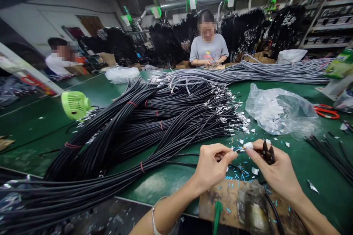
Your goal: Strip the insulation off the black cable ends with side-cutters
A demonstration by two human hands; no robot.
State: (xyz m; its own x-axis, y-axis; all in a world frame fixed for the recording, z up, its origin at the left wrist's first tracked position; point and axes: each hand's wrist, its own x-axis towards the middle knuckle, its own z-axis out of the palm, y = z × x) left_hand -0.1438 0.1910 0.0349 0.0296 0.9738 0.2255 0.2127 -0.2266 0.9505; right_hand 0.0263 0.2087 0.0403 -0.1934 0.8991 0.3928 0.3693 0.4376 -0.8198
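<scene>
Both hands are up over the green table top point(303, 150), close together. The left hand point(211, 167) has its fingers curled in, thumb and forefinger pinched on the end of a thin black wire point(193, 155) that trails away to the left of those fingertips. Just right of that pinch, nearly touching, the right hand point(275, 170) has thumb and forefinger closed on a small white connector piece point(248, 145), and the dark nose of a pair of black pliers point(268, 153) pokes up out of the same fist, tucked against the palm. Whether wire end and white piece actually meet is too small to tell.

Under both sets of fingers: a scatter of short blue offcuts point(237, 174) and white scraps. Nearer the body than the fingers lies a worn brown wooden board point(220, 198).

Beyond the left fingers and off to the left, a huge heap of black cable bundles point(143, 125) tied with red bands. Beyond the right fingers, a crumpled clear plastic bag point(281, 112), and right of that, red-handled scissors point(327, 112). Far across the table, a person in a grey shirt point(208, 49) works at a long bundle of grey cables point(261, 71). Far left, a small green fan point(75, 104).
</scene>
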